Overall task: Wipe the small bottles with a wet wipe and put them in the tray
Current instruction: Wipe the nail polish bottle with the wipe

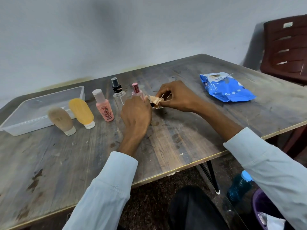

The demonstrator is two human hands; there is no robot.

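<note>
My left hand (136,115) grips a small bottle (156,106) with a dark cap; most of it is hidden by the fingers. My right hand (174,97) presses a crumpled, soiled wet wipe (155,99) against that bottle. Standing in a row to the left are a beige tube (60,119), a yellow tube (81,112), a pink bottle (104,107), a clear spray bottle (118,93) and a pink-capped bottle (136,91). The clear plastic tray (25,125) sits at the far left with nothing seen in it.
A blue pack of wet wipes (227,87) lies on the wooden table (166,146) at the right. A dark red chair (285,47) stands behind the table's right corner. On the floor are a blue water bottle (240,186) and a purple bin (264,211).
</note>
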